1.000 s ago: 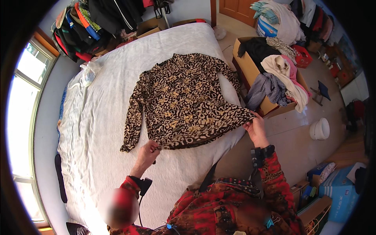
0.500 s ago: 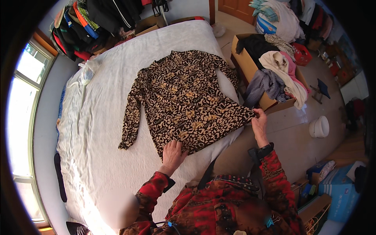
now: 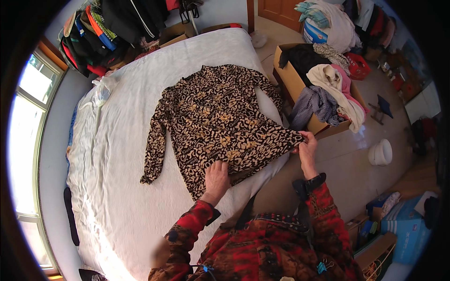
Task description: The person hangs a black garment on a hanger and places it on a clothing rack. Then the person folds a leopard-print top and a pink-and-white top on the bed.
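Note:
A long-sleeved leopard-print shirt [image 3: 220, 117] in black and tan lies spread on the white-covered bed [image 3: 126, 140], its collar away from me and its hem toward me. My left hand [image 3: 217, 180] is at the middle of the hem, fingers bent over the fabric and pressed together; the thumb is hidden. At the hem's right corner, my right hand [image 3: 307, 149] pinches the cloth and holds it out past the bed's edge. Between my hands the hem gapes slightly, showing its inside. One sleeve stretches toward me on the left; the other hangs near the bed's right edge.
Right of the bed stands a cardboard box [image 3: 293, 86] heaped with clothes. A white bucket [image 3: 380, 152] and a small folding stool [image 3: 382, 108] are on the floor. Clothes [image 3: 93, 37] hang at the back left beside the window [image 3: 33, 126]. A blue box [image 3: 405, 229] sits at lower right.
My left hand has slid right and slightly inward along the hem. My right hand keeps its pinch on the corner, which has shifted a little left in view. The hem gapes more between them.

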Demonstrator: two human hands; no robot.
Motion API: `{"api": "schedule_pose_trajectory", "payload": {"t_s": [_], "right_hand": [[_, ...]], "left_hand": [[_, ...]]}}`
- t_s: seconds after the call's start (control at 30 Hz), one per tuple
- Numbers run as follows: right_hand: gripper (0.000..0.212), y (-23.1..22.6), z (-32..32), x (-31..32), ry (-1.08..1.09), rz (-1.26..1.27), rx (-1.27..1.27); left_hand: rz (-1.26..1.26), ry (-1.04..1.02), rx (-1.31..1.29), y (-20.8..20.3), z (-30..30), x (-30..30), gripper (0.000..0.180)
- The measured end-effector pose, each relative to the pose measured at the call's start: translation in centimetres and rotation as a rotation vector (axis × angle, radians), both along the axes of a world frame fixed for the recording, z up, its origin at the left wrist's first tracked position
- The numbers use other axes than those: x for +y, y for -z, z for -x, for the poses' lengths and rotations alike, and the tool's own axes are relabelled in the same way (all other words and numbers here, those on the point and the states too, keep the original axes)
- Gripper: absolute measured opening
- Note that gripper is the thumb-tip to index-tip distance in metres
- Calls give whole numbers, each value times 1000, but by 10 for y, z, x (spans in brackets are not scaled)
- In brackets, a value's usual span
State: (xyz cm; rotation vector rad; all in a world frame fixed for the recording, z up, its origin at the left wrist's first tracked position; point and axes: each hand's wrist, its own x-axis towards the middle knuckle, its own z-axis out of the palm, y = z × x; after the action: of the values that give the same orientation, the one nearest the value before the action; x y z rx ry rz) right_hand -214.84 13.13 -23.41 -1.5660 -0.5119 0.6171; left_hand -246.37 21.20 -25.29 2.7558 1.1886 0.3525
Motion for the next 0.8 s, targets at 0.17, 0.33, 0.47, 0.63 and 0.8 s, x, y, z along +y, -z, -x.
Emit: {"api": "schedule_pose_trajectory", "payload": {"t_s": [0.17,0.33,0.47,0.63,0.8], "right_hand": [[21,20,-15,-5,25,-33,-543],[17,15,-3,-1,50,112,186],[15,-9,8,6,87,-118,61],[10,-26,-15,-32,-28,-31,-668],[6,-3,-18,-52,-153,263,-571]], "left_hand": [[-7,-137,-54,-2,68,10,25],[291,-600,-215,-33,124,25,31],[49,-481,-600,-62,154,27,40],[235,-705,-568,-60,207,-12,33],[399,-811,-534,0,230,-37,15]]}}
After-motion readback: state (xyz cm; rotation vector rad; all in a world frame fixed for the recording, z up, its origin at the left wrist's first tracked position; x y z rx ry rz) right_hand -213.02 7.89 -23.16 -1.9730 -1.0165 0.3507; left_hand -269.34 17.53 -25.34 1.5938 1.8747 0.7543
